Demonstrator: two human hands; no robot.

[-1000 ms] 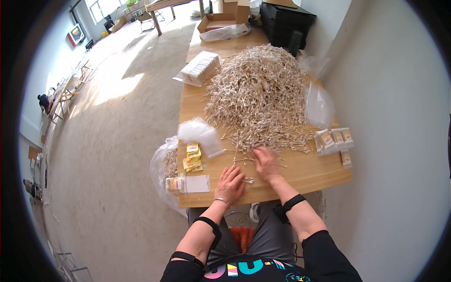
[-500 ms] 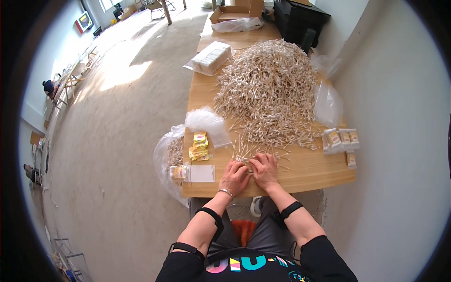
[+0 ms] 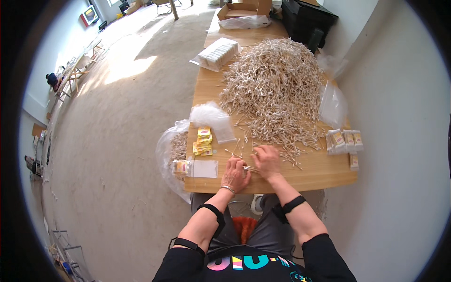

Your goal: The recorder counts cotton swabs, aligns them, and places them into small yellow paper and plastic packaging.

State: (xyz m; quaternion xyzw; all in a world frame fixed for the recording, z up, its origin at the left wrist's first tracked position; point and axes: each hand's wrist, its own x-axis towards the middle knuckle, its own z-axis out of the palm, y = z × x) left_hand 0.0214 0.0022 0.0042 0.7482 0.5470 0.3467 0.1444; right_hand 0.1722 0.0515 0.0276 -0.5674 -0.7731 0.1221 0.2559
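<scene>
A large heap of cotton swabs (image 3: pixel 277 84) covers the middle of the wooden table (image 3: pixel 324 174), with loose ones spilling toward its near edge. My left hand (image 3: pixel 236 175) rests near that edge, closed around a small bunch of swabs (image 3: pixel 252 168) whose ends stick out to the right. Just right of it, my right hand (image 3: pixel 267 160) is bent over the tabletop, its fingertips down among scattered swabs at the heap's front. Whatever its fingers grip is hidden beneath them.
To the left lie clear plastic bags (image 3: pixel 211 120), yellow cards (image 3: pixel 203 141) and a filled swab pack (image 3: pixel 181 167). Several filled packs (image 3: pixel 345 141) sit at the right edge. Behind are a wrapped white bundle (image 3: pixel 217 54), a cardboard box (image 3: pixel 238 10) and a black bin (image 3: pixel 307 22).
My hands were together over a spread of swabs. Now my right hand has shifted slightly up and right, away from the left, and a gathered bunch shows in my left hand.
</scene>
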